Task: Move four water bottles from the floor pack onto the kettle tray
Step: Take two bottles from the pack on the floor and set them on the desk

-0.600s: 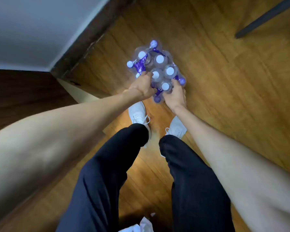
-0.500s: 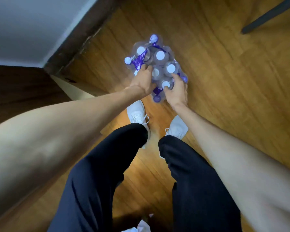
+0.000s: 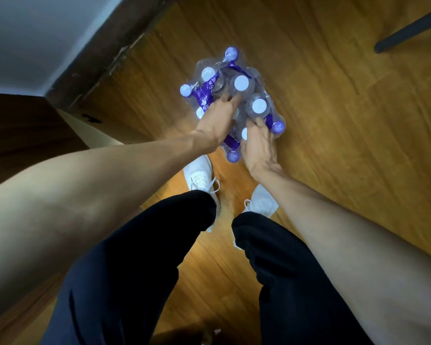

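Observation:
A shrink-wrapped pack of water bottles (image 3: 241,83) with white caps and purple labels stands on the wooden floor in front of my feet. My left hand (image 3: 218,122) reaches into the middle of the pack, fingers spread over the bottle tops. My right hand (image 3: 258,145) lies on the near right side of the pack, its fingers curled around a bottle (image 3: 244,133) near the front. How firm either grip is cannot be judged. The kettle tray is out of sight.
A dark baseboard (image 3: 115,48) and a pale wall (image 3: 35,33) run along the left. A dark wooden cabinet (image 3: 23,125) stands at the left edge. A dark furniture leg (image 3: 408,28) crosses the top right. My white shoes (image 3: 202,175) stand just behind the pack.
My left hand has pushed further into the pack with its fingers stretched forward. My right hand stays on the near right bottle. The view has shifted slightly.

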Available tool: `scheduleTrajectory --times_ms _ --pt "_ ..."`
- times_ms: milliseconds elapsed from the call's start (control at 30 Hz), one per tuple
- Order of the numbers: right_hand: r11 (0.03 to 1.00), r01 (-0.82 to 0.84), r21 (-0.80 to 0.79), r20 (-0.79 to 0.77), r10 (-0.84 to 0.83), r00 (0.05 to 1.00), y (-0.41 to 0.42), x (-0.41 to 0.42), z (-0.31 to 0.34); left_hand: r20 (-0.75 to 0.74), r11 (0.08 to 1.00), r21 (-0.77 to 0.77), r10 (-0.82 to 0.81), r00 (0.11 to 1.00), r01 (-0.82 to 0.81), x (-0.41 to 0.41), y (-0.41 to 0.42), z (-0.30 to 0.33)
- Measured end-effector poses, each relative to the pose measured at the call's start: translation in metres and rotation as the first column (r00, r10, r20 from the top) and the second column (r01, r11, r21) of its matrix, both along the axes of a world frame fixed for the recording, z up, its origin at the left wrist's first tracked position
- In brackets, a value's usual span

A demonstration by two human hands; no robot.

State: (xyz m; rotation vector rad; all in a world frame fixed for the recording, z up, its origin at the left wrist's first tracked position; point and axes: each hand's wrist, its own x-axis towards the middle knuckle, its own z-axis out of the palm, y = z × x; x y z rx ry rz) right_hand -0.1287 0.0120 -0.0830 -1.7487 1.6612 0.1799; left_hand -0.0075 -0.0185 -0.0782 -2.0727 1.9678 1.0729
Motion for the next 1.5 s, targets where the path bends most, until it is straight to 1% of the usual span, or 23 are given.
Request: scheduleTrajectory --times_ms 133,233,400,500,600,733,867,1000,1133,1233,1300,1400,1500 --pt "0.998 0.068 0.018 0.007 -0.068 0.998 -0.006 -0.002 0.008 -0.032 1.0 0.016 0.025 0.999 -0.024 0.003 0.003 0.007" --pt "0.99 0.142 0.019 0.009 -0.142 0.99 -0.006 0.001 0.022 -0.048 0.994 0.033 0.106 0.993 -0.104 -0.001 0.003 0.025" --pt "0.978 0.207 -0.013 0.031 -0.207 0.978 -0.001 0.0 0.062 -0.044 0.996 0.022 0.092 0.995 -0.091 -0.003 0.004 0.074" --pt "0.967 0.255 -0.001 0.041 -0.255 0.966 -0.003 -0.001 0.098 -0.045 0.996 0.008 0.085 0.995 -0.085 -0.001 0.006 0.116" --pt "0.967 0.254 0.022 0.029 -0.255 0.966 -0.006 -0.002 0.146 -0.034 0.995 0.012 0.101 0.994 -0.1 -0.001 0.007 0.167" --pt "0.967 0.254 0.016 0.049 -0.255 0.966 -0.009 -0.001 0.225 -0.044 0.99 0.032 0.138 0.99 -0.136 0.0 0.011 0.248" --pt "0.965 0.263 0.004 0.088 -0.262 0.961 -0.012 -0.002 0.318 -0.026 0.993 0.025 0.114 0.993 -0.113 0.002 0.013 0.338" --pt "0.969 0.244 -0.031 0.129 -0.238 0.963 -0.007 -0.001 0.422 -0.076 0.983 -0.013 0.179 0.981 -0.181 0.005 0.022 0.436" --pt "0.978 0.205 -0.046 0.192 -0.193 0.962 0.011 -0.013 0.494 -0.108 0.937 -0.045 0.341 0.934 -0.347 0.003 0.045 0.518" --pt "0.979 0.186 -0.079 0.229 -0.164 0.96 0.022 -0.023 0.541 -0.094 0.92 -0.122 0.364 0.927 -0.373 0.001 0.068 0.569" --pt "0.983 0.153 -0.101 0.268 -0.121 0.956 0.027 -0.027 0.576 -0.11 0.891 -0.171 0.407 0.907 -0.421 -0.002 0.085 0.599" --pt "0.994 0.066 -0.083 0.281 -0.04 0.959 0.033 -0.032 0.622 -0.102 0.809 -0.2 0.544 0.833 -0.553 -0.01 0.113 0.641" --pt "0.996 -0.056 -0.063 0.276 0.071 0.958 0.042 -0.035 0.649 -0.103 0.706 -0.191 0.676 0.729 -0.682 -0.017 0.146 0.669"
